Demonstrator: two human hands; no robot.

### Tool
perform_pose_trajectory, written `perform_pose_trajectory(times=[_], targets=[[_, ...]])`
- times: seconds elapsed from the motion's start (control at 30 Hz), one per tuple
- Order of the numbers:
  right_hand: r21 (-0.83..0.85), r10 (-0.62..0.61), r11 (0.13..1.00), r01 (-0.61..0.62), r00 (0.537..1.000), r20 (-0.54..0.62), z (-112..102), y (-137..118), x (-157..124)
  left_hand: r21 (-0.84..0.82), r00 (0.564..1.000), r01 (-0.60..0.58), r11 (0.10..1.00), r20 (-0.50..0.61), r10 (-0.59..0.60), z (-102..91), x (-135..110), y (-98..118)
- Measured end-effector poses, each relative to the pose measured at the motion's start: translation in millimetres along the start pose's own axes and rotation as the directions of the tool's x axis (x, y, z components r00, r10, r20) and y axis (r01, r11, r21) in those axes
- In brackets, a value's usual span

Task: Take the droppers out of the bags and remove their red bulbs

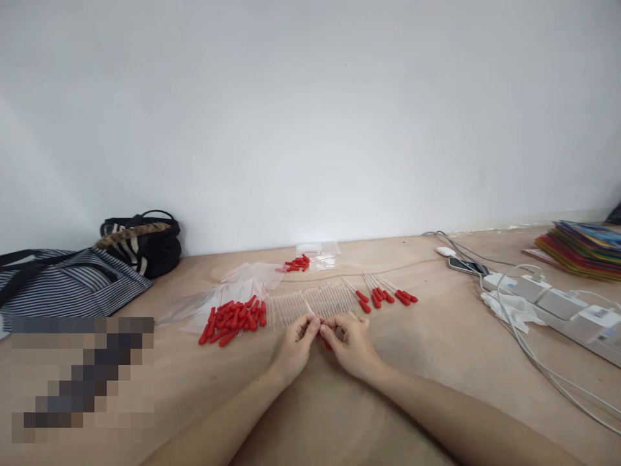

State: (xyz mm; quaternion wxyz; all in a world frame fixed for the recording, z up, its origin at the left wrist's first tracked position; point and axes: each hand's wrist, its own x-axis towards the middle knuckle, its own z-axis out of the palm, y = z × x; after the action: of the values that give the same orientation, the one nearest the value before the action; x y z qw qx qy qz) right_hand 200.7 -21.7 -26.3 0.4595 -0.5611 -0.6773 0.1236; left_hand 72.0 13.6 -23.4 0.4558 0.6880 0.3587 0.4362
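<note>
Both hands meet at the middle of the table, fingertips pinched close together. Between the fingers of my left hand [295, 349] is a thin clear glass tube [308, 308], pointing up and away. My right hand [353, 346] pinches a red rubber bulb [328, 345], mostly hidden by the fingers, at the tube's near end. Just beyond lies a row of loose glass tubes [332, 299]. A pile of red rubber bulbs [237, 318] sits left of my hands. Several droppers [383, 294], tubes with red bulbs on them, lie to the right.
Plastic bags [252, 277] lie behind the pile. Farther back is a small group of red bulbs [298, 263] with tubes. A striped bag [72, 285] and black bag [162, 249] stand left. Right are a power strip [557, 307], cables, a phone [466, 265] and stacked colourful packets [579, 252].
</note>
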Motion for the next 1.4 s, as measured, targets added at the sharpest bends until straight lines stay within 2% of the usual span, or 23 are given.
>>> perform_pose_trajectory(times=[0.07, 0.13, 0.2, 0.23, 0.27, 0.33, 0.43, 0.5, 0.57, 0.77, 0.9, 1.03, 1.13, 1.2, 1.27, 1.33, 1.4], targets=[[-0.003, -0.037, 0.999, 0.037, 0.999, -0.011, -4, 4, 1, 0.041, 0.998, 0.006, 0.999, -0.066, -0.003, -5.5, 0, 2], [-0.045, -0.067, 0.997, 0.063, 0.993, -0.097, -14, 14, 3, 0.213, 0.996, -0.038, 0.976, -0.070, 0.054, -15.3, -1, 3], [-0.123, -0.118, 0.988, 0.095, 0.973, -0.198, -26, 24, 5, 0.430, 0.988, -0.146, 0.891, 0.023, 0.150, -25.3, -3, 5], [-0.172, -0.165, 0.977, 0.129, 0.964, -0.211, -32, 29, 6, 0.510, 0.978, -0.207, 0.835, 0.091, 0.187, -29.1, -4, 5], [-0.216, -0.218, 0.960, 0.176, 0.958, -0.187, -38, 33, 7, 0.561, 0.965, -0.260, 0.785, 0.157, 0.208, -31.5, -5, 5], [-0.281, -0.323, 0.914, 0.293, 0.944, -0.065, -45, 37, 7, 0.607, 0.943, -0.329, 0.723, 0.248, 0.221, -31.6, -6, 3], [-0.291, -0.443, 0.838, 0.462, 0.887, 0.132, -41, 37, 5, 0.624, 0.916, -0.400, 0.671, 0.298, 0.268, -24.3, -7, -1], [-0.275, -0.500, 0.800, 0.533, 0.846, 0.186, -34, 35, 4, 0.614, 0.898, -0.439, 0.656, 0.316, 0.306, -20.0, -7, -2], [-0.273, -0.535, 0.777, 0.567, 0.824, 0.189, -29, 34, 4, 0.594, 0.889, -0.457, 0.662, 0.318, 0.329, -19.5, -9, -3], [-0.321, -0.524, 0.770, 0.551, 0.834, 0.172, -34, 37, 2, 0.595, 0.903, -0.425, 0.683, 0.335, 0.270, -30.6, -14, 1], [-0.311, -0.533, 0.772, 0.555, 0.831, 0.162, -31, 35, 1, 0.625, 0.916, -0.399, 0.671, 0.308, 0.258, -29.8, -15, 2], [-0.307, -0.570, 0.749, 0.587, 0.808, 0.151, -26, 31, 1, 0.615, 0.904, -0.427, 0.663, 0.308, 0.296, -25.6, -17, 2], [-0.295, -0.588, 0.735, 0.610, 0.791, 0.171, -29, 32, 1, 0.617, 0.906, -0.422, 0.664, 0.308, 0.290, -29.9, -19, 2], [-0.298, -0.565, 0.755, 0.585, 0.810, 0.158, -36, 36, 0, 0.644, 0.919, -0.395, 0.655, 0.277, 0.281, -38.8, -20, 1], [-0.317, -0.504, 0.793, 0.520, 0.852, 0.139, -43, 42, -1, 0.687, 0.934, -0.354, 0.635, 0.217, 0.285, -50.2, -21, 1], [-0.342, -0.447, 0.821, 0.458, 0.887, 0.116, -48, 47, -2, 0.712, 0.935, -0.339, 0.615, 0.180, 0.306, -59.8, -22, 2], [-0.358, -0.425, 0.833, 0.423, 0.902, 0.077, -49, 51, -3, 0.715, 0.928, -0.347, 0.607, 0.165, 0.335, -65.4, -26, 2]])
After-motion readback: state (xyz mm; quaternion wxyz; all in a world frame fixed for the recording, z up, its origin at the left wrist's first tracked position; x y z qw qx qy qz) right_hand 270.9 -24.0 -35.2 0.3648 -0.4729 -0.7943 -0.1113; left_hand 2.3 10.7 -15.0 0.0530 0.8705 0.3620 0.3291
